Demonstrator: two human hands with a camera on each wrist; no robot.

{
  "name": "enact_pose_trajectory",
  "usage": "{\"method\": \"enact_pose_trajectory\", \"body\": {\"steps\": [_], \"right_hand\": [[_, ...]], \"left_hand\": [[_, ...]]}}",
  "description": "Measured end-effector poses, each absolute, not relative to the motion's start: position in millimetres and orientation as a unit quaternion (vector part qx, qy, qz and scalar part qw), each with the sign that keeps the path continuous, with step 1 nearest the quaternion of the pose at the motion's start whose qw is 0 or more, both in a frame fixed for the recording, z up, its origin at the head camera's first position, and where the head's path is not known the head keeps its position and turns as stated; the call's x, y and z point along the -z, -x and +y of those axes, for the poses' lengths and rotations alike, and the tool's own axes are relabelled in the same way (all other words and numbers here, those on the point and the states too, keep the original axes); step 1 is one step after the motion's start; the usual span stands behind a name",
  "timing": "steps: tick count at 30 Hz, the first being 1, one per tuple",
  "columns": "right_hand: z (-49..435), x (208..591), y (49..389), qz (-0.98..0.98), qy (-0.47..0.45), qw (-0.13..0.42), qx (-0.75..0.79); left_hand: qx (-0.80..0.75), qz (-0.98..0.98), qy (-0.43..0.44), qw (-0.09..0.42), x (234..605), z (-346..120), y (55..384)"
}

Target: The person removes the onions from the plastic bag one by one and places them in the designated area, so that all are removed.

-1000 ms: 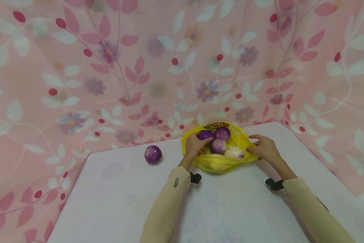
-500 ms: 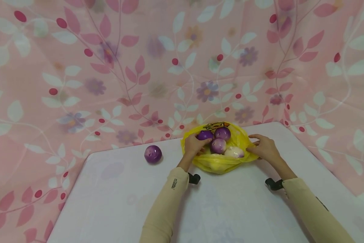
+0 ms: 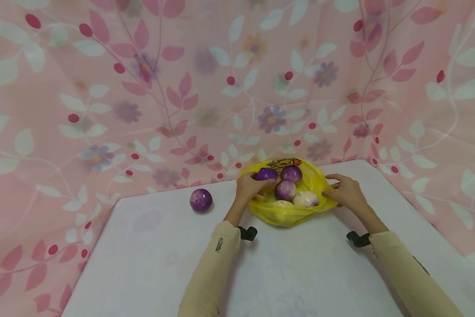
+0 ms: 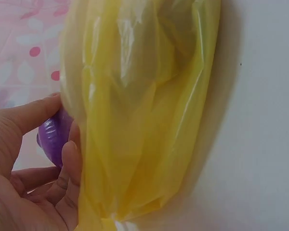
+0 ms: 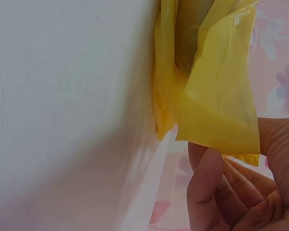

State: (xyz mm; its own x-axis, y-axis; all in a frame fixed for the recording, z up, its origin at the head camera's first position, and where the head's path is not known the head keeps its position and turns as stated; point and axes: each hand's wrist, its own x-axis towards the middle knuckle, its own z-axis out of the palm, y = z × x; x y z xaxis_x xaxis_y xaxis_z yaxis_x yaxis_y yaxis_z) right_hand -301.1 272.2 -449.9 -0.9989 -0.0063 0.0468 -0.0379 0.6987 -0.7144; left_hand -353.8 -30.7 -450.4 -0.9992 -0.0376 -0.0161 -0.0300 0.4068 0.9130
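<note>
- Sleeves (image 3: 210, 270): 2, one behind each hand. Black mounts (image 3: 249, 233): 2, one per wrist, probably worn there to watch each hand.
- Table (image 3: 296, 268): 1, white, under both hands, taking the bag's weight.
- Left hand (image 3: 247, 186): 1, grasping held onion (image 3: 267, 175) at the bag's left rim, thumb over, fingers under; wrapped grip likely suits smooth skin.
- Right hand (image 3: 346, 192): 1, pinching the bag's right rim, seemingly to steady it and spread the mouth.
- Bag (image 3: 289, 217): 1, yellow, between hands, mouth up; limp film, so contents plus pinch probably hold it wide.
- In bag, between hands: white onion (image 3: 305, 198), mixed onion (image 3: 285, 190), dark onion (image 3: 291, 174), pale onion (image 3: 283, 203) part hidden by front wall. That's 4, clustered, probably as the film slopes inward. More underneath: can't tell.
- Loose onion (image 3: 200, 200): 1, left of left hand, apart from bag. Onions seen: 6.
- Cloth (image 3: 205, 83): floral, beyond both hands, likely a backdrop.
</note>
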Motion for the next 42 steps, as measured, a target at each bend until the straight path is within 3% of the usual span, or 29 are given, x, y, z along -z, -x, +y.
{"method": "enact_pose_trajectory", "body": {"steps": [13,20,42], "right_hand": [[275,450,302,-0.919,-0.020,0.024,-0.392],[276,451,302,-0.920,-0.024,0.025,-0.390],[273,448,301,-0.919,-0.024,0.033,-0.393]], "left_hand": [[0.559,-0.828,0.043,0.018,428,-57,339],[0.532,-0.845,0.043,0.011,415,-77,333],[0.516,-0.854,0.024,0.057,399,-151,318]]}}
